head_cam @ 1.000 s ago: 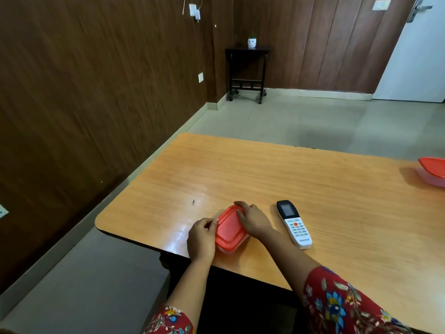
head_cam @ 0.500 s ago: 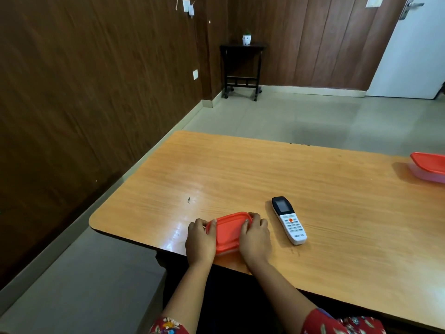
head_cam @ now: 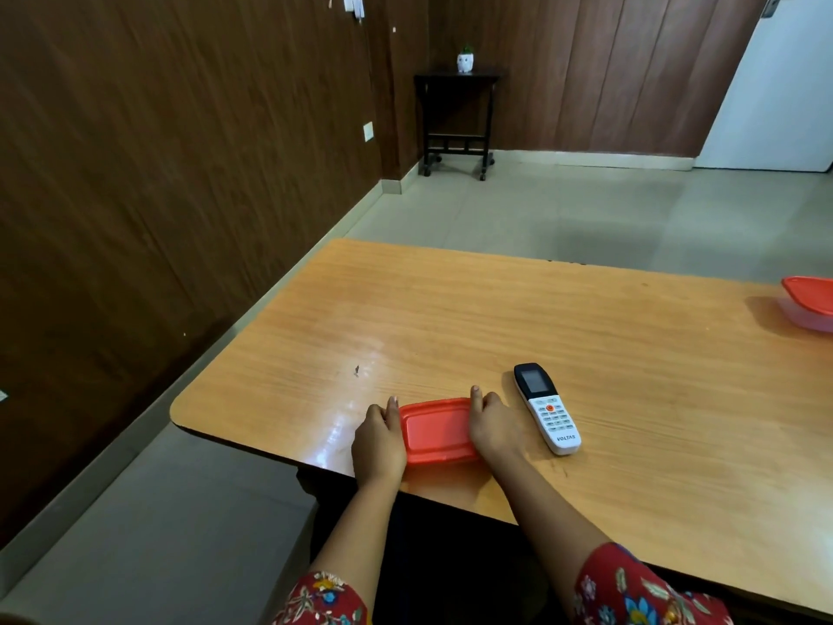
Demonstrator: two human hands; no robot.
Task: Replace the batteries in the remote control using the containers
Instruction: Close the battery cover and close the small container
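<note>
At the near edge of the tabletop (head_cam: 496,318), the red-lidded container (head_cam: 436,429) lay flat between both hands, its long axis running left to right, from 9 toward 3 o'clock. A second before, its lid had stood tilted, with one end raised and the length running more toward 12 o'clock; half a second before, it had already been turned crosswise. Now it sat square and level. The left hand (head_cam: 379,439) pressed against the container's 9 o'clock end and the right hand (head_cam: 493,426) against its 3 o'clock end, both curled around the short sides and gripping it, fingertips showing at the far corners. The lid was on, so the box had only been positioned, probably for opening; the battery swap itself had not begun.

Just beside the right hand, at 3 o'clock from the container, the white Voltas remote control (head_cam: 546,408) lay face up and untouched, its long axis angled, with the dark display end pointing to about 11 o'clock and the logo end to 5 o'clock. Well apart, at the tabletop's right edge, stood a second red-lidded container (head_cam: 809,302), partly cut off by the frame.
</note>
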